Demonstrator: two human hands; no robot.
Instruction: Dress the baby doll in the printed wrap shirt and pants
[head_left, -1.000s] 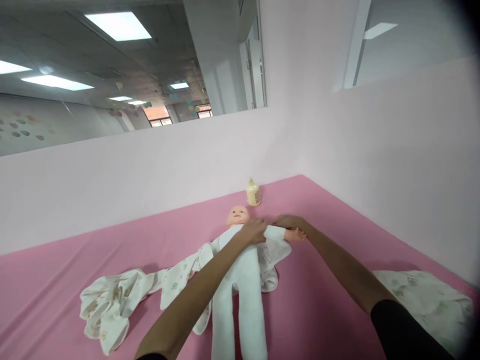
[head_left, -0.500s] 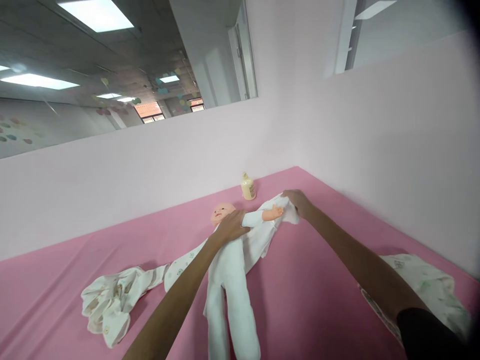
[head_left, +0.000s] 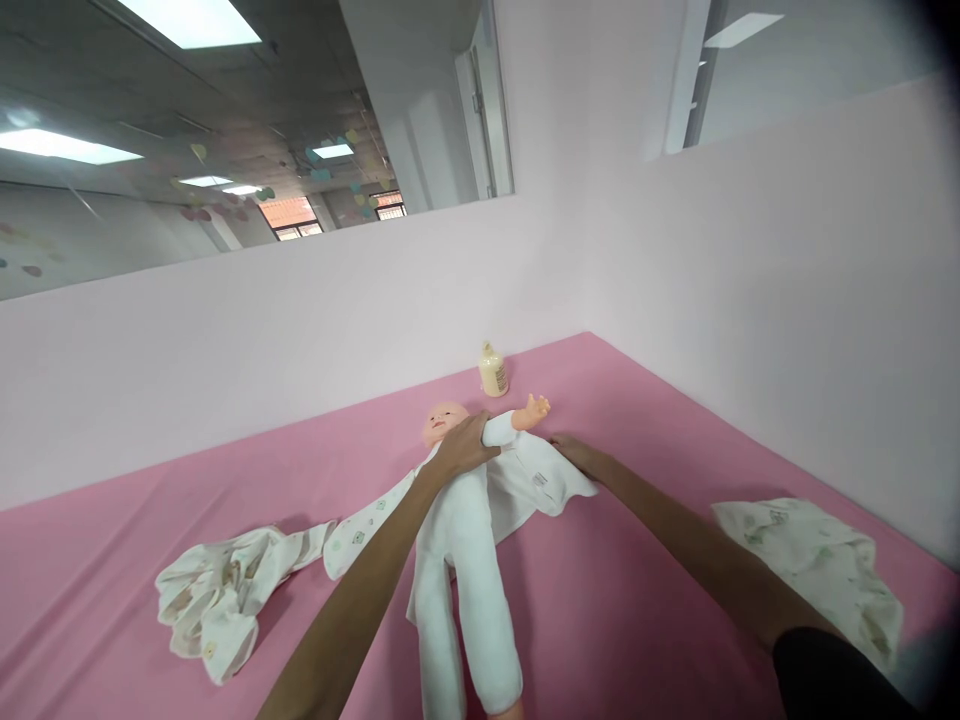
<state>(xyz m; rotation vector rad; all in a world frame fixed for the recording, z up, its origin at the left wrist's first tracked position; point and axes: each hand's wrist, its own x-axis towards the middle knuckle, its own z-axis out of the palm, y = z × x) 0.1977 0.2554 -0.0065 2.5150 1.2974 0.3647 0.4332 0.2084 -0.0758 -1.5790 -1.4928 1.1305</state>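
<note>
A baby doll [head_left: 469, 560] with a white cloth body lies on its back, its head toward the wall. My left hand [head_left: 466, 447] is closed around its upper arm at the shoulder, and the doll's forearm sticks out past my fingers. Under the doll a white printed baby shirt [head_left: 529, 480] is spread out, one side reaching left and the other right. At the right side's upper edge, my right hand [head_left: 576, 452] pinches the cloth; its fingertips are partly hidden. A label shows on the fabric near it.
A pale yellow pump bottle [head_left: 493, 370] stands by the wall behind the doll. Crumpled printed baby clothes [head_left: 217, 600] lie at the left, and another printed cloth [head_left: 814, 560] lies at the right. Pink sheeting [head_left: 622, 600] covers the surface, with walls behind and at right.
My right hand has come down and slightly left, and the shirt's right side now lies lower and flatter. The doll's forearm has tilted upward. My left hand stays at the shoulder.
</note>
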